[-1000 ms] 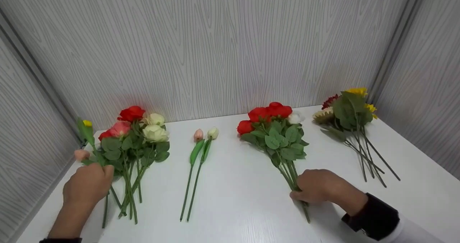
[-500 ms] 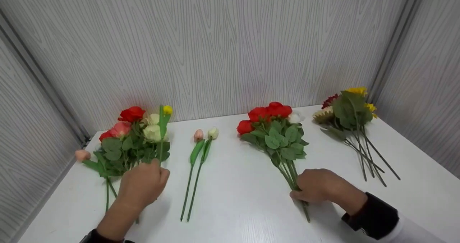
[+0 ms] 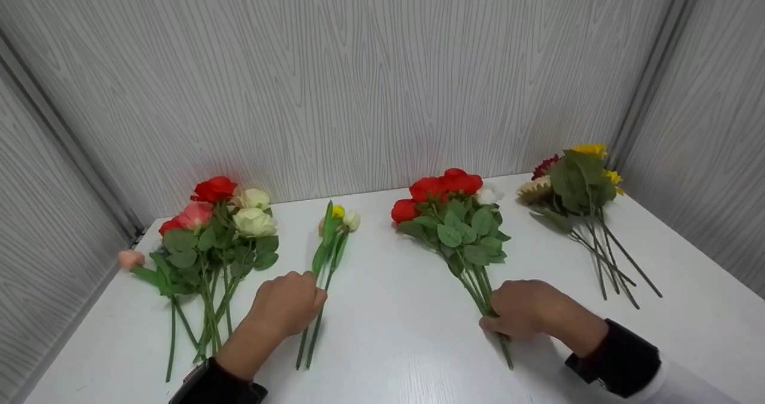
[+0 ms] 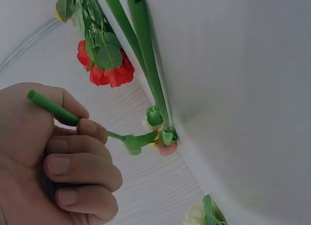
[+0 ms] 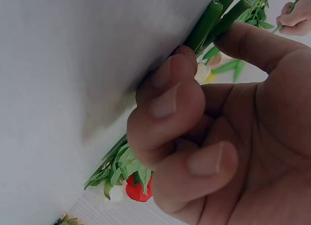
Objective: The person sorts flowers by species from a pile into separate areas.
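Observation:
My left hand (image 3: 287,303) pinches the green stem of a yellow tulip (image 3: 338,211), as the stem (image 4: 53,107) in the left wrist view confirms. This bloom hangs over two tulips on the table, a white tulip (image 3: 352,220) and a pink one mostly hidden behind it. My right hand (image 3: 527,309) grips the lower stems of a rose bunch with red roses (image 3: 427,190), a white rose (image 3: 487,195) and dense green leaves. In the right wrist view, thumb and index finger meet at the stem ends (image 5: 209,25), the other fingers curled.
On the left lies a bunch of red, pink and cream roses (image 3: 254,222), beside a separate pink tulip (image 3: 130,260). Yellow, cream and dark red flowers (image 3: 588,183) lie at the far right. A grained panel (image 3: 358,81) stands behind the white table (image 3: 394,332).
My left hand has carried the yellow tulip rightward from the left bunch to the two middle tulips. The right hand stays on the rose stems.

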The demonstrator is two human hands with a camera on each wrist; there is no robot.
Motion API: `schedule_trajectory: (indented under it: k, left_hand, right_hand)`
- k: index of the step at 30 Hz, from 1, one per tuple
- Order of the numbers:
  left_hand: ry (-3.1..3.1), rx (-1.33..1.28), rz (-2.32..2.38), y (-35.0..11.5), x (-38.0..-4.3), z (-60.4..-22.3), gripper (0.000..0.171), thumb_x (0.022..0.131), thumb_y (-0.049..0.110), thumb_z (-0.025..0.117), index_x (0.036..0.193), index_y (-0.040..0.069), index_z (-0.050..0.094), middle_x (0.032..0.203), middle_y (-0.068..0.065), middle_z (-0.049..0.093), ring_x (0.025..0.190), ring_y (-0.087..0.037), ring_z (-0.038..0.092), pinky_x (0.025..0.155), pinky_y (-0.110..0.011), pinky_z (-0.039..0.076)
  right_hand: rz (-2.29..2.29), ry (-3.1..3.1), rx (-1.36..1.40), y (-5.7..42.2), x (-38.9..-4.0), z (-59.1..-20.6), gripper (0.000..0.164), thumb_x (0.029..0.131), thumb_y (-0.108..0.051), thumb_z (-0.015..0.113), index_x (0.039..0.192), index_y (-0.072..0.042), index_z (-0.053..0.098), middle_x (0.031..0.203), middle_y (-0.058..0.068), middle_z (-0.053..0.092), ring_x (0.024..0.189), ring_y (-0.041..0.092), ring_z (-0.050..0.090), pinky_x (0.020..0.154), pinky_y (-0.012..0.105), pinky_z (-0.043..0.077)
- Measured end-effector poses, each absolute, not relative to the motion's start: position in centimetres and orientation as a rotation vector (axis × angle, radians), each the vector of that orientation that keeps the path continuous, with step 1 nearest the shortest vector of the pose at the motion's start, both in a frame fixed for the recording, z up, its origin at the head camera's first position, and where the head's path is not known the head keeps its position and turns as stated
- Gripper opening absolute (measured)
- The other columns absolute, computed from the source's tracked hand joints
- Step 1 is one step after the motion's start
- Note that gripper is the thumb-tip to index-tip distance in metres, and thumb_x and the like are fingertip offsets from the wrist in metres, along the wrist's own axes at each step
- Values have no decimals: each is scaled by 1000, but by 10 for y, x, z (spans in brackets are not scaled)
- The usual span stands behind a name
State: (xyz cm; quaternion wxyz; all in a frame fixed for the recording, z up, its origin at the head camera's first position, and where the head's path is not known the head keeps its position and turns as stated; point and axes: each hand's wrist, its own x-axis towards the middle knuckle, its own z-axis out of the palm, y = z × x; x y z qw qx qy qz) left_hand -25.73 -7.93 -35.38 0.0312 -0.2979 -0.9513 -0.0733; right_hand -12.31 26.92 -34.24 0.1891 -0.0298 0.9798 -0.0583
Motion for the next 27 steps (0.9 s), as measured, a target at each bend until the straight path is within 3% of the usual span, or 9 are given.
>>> schedule_trajectory:
  k: [5, 13, 23, 27]
  left_hand:
    - [-3064, -984, -199, -81, -256, -352, 30, 99, 18, 52, 71, 5, 54, 63, -8, 50, 56, -20, 48, 52, -41, 42]
    - [-3055, -980, -237, -96, -251, -341, 30, 100, 20, 52, 72, 8, 53, 62, -6, 47, 55, -20, 45, 51, -37, 37]
    - [-3148, -735, -330, -179, -262, -328, 29, 102, 24, 47, 78, 10, 56, 63, -3, 51, 57, -18, 49, 53, -37, 40]
    - [-3191, -628, -338, -220, -276, -331, 29, 102, 21, 41, 83, 6, 58, 67, -7, 55, 59, -20, 50, 52, -38, 40]
  right_hand:
    - [-168, 2761, -86, 269, -124, -342, 45, 97, -43, 59, 62, -16, 49, 63, 1, 48, 55, 16, 44, 58, 35, 36]
    - [-175, 2770, -86, 269, -123, -341, 44, 96, -43, 60, 63, -15, 50, 64, 2, 50, 55, 17, 45, 56, 35, 36]
    - [-170, 2755, -89, 268, -124, -340, 45, 97, -43, 59, 63, -15, 51, 64, 2, 50, 55, 17, 45, 58, 36, 36]
    - [-188, 2762, -87, 269, -123, -342, 44, 97, -43, 59, 63, -15, 51, 64, 2, 49, 56, 17, 45, 59, 36, 36]
